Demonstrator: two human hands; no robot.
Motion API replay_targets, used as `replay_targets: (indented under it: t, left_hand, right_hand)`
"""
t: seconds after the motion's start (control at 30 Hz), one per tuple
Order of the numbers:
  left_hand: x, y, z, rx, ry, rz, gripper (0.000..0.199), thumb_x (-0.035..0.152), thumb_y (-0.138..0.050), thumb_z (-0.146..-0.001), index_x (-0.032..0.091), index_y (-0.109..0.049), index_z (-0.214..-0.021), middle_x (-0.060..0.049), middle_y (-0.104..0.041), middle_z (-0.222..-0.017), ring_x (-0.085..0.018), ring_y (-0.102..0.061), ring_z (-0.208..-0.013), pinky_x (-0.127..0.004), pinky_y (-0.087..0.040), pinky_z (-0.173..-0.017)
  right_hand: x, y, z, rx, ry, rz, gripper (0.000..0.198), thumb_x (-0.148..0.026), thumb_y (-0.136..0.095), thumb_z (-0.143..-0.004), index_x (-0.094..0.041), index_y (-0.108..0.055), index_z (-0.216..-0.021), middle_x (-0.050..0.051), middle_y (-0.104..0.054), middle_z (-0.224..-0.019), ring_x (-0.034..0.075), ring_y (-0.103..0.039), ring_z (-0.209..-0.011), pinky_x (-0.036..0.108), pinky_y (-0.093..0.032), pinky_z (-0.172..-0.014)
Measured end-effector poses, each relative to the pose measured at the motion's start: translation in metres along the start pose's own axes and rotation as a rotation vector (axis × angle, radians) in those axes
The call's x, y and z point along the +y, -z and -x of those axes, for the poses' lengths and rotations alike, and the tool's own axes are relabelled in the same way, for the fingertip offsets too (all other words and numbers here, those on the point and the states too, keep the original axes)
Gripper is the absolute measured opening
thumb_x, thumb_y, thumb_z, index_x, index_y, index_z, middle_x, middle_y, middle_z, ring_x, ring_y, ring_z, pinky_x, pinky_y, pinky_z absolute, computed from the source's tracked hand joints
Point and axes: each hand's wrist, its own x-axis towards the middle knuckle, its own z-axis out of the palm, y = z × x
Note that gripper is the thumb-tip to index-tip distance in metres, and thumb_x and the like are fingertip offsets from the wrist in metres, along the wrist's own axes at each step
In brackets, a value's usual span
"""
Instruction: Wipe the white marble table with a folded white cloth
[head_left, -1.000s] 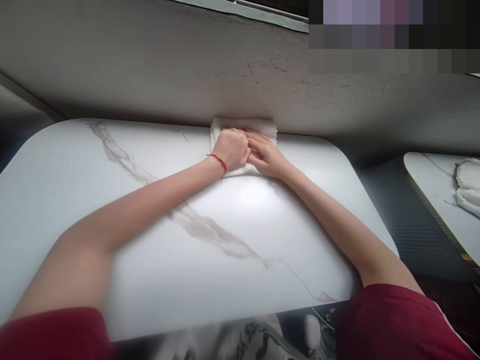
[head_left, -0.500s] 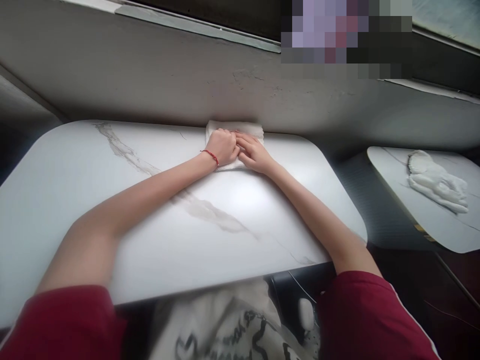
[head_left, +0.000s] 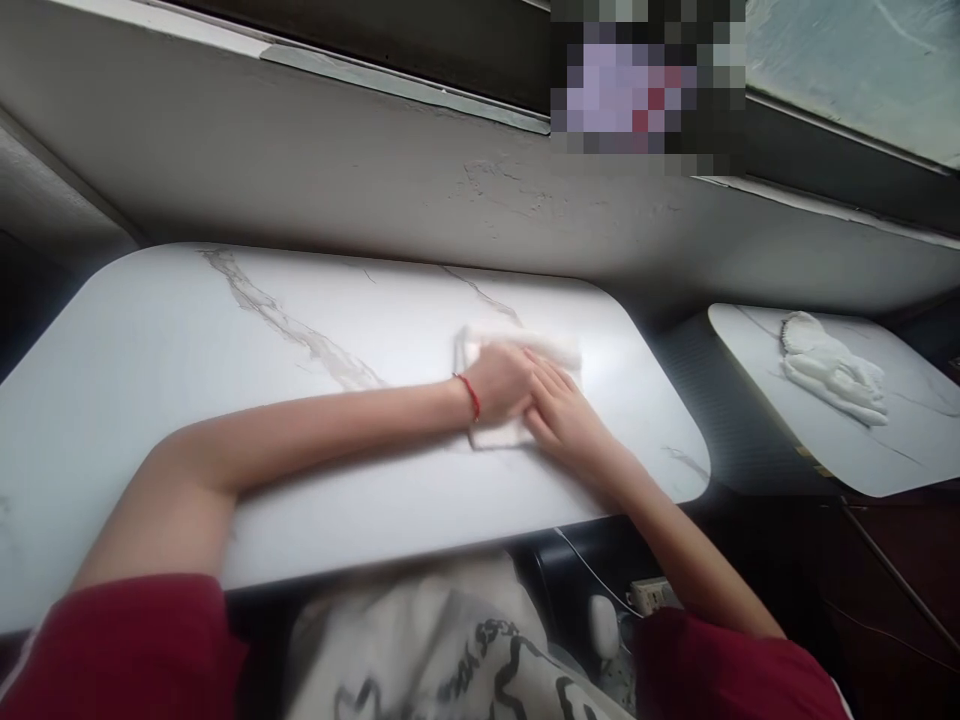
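A folded white cloth point(head_left: 559, 347) lies flat on the marble-patterned white table point(head_left: 315, 530), right of its middle. My left hand point(head_left: 506, 382), with a red bracelet at the wrist, is closed and pressed down on the cloth. Its fingers are curled and somewhat blurred by motion. My right hand point(head_left: 566, 412) lies against it, fingers stretched out flat over the cloth and the edge of the left hand. Between and below the two hands, part of the cloth is hidden.
At the right stands a second white table point(head_left: 915, 430) with a crumpled white cloth point(head_left: 832, 368) on it. A grey wall point(head_left: 337, 170) runs along the table's far edge, below a window ledge. Under the near edge are a white cable point(head_left: 592, 568) and a socket strip point(head_left: 651, 595).
Both hands and the cloth under them have slid from the table's far edge toward me and to the right. The camera view has shifted slightly.
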Motion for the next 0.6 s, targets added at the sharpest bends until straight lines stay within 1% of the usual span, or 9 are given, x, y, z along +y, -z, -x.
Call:
replay_targets:
  t: [0.07,0.1,0.2,0.27,0.3,0.37,0.43,0.5,0.6]
  left_hand:
    - [0.026,-0.002,0.010,-0.011,-0.073,-0.020,0.029,0.015,-0.050,-0.090,0.005,-0.075,-0.100,-0.019,-0.075,-0.088,-0.029,-0.069,-0.077,-0.040,-0.052,-0.067]
    - [0.038,-0.004,0.016,-0.001,-0.117,-0.042,0.030,0.014,-0.048,-0.091,0.006,-0.076,-0.101,-0.019,-0.076,-0.091,-0.029,-0.070,-0.077,-0.040,-0.053,-0.067]
    - [0.069,-0.015,0.029,0.108,-0.206,-0.194,0.036,0.014,-0.044,-0.096,0.004,-0.075,-0.112,-0.023,-0.076,-0.105,-0.032,-0.073,-0.088,-0.044,-0.055,-0.072]
    - [0.083,-0.023,0.033,0.202,-0.218,-0.320,0.040,0.018,-0.043,-0.100,-0.002,-0.071,-0.119,-0.027,-0.074,-0.110,-0.036,-0.074,-0.097,-0.044,-0.056,-0.073]
    - [0.088,-0.027,0.033,0.228,-0.218,-0.368,0.042,0.020,-0.042,-0.101,-0.005,-0.070,-0.121,-0.029,-0.074,-0.110,-0.037,-0.074,-0.099,-0.044,-0.056,-0.072]
    - [0.094,-0.031,0.027,0.239,-0.234,-0.409,0.044,0.023,-0.042,-0.103,-0.007,-0.068,-0.122,-0.030,-0.074,-0.110,-0.039,-0.074,-0.101,-0.042,-0.057,-0.070]
    - [0.098,-0.031,0.016,0.212,-0.231,-0.392,0.044,0.024,-0.045,-0.104,-0.008,-0.067,-0.123,-0.032,-0.072,-0.113,-0.040,-0.073,-0.106,-0.042,-0.058,-0.069]
    - [0.102,-0.030,-0.001,0.164,-0.199,-0.355,0.044,0.026,-0.047,-0.104,-0.007,-0.066,-0.127,-0.034,-0.070,-0.118,-0.041,-0.072,-0.110,-0.042,-0.059,-0.070]
    - [0.109,-0.030,-0.030,0.089,-0.117,-0.301,0.044,0.027,-0.050,-0.104,-0.004,-0.063,-0.133,-0.033,-0.066,-0.126,-0.042,-0.068,-0.118,-0.044,-0.061,-0.078]
  right_hand:
    - [-0.016,0.009,0.032,-0.016,-0.039,0.001,0.076,-0.020,-0.037,-0.095,-0.031,-0.011,-0.166,0.005,-0.031,-0.167,0.031,-0.032,-0.153,0.064,-0.039,-0.121]
    - [-0.023,0.014,0.047,-0.018,-0.055,0.005,0.077,-0.020,-0.036,-0.095,-0.033,-0.009,-0.166,0.003,-0.029,-0.168,0.031,-0.032,-0.154,0.065,-0.039,-0.120]
    - [-0.042,0.024,0.083,-0.038,-0.148,0.032,0.076,-0.020,-0.036,-0.095,-0.034,-0.011,-0.166,0.001,-0.030,-0.167,0.031,-0.033,-0.153,0.064,-0.042,-0.119]
    - [-0.050,0.031,0.096,-0.056,-0.183,0.063,0.074,-0.021,-0.037,-0.096,-0.033,-0.015,-0.165,0.002,-0.032,-0.166,0.031,-0.035,-0.152,0.063,-0.044,-0.118]
    - [-0.052,0.035,0.099,-0.070,-0.196,0.082,0.072,-0.021,-0.037,-0.096,-0.032,-0.016,-0.165,0.003,-0.034,-0.165,0.031,-0.036,-0.151,0.061,-0.044,-0.118]
    - [-0.052,0.043,0.101,-0.097,-0.215,0.124,0.071,-0.020,-0.038,-0.097,-0.030,-0.018,-0.164,0.004,-0.037,-0.164,0.029,-0.038,-0.151,0.057,-0.045,-0.118]
    - [-0.046,0.049,0.101,-0.108,-0.227,0.169,0.069,-0.018,-0.038,-0.098,-0.027,-0.019,-0.164,0.006,-0.040,-0.163,0.028,-0.039,-0.150,0.053,-0.045,-0.119]
    - [-0.036,0.054,0.101,-0.105,-0.229,0.217,0.068,-0.018,-0.038,-0.098,-0.026,-0.020,-0.163,0.008,-0.041,-0.162,0.027,-0.040,-0.150,0.050,-0.046,-0.118]
    - [-0.012,0.058,0.106,-0.096,-0.250,0.278,0.069,-0.017,-0.037,-0.099,-0.028,-0.018,-0.164,0.009,-0.040,-0.163,0.027,-0.042,-0.148,0.048,-0.047,-0.116]
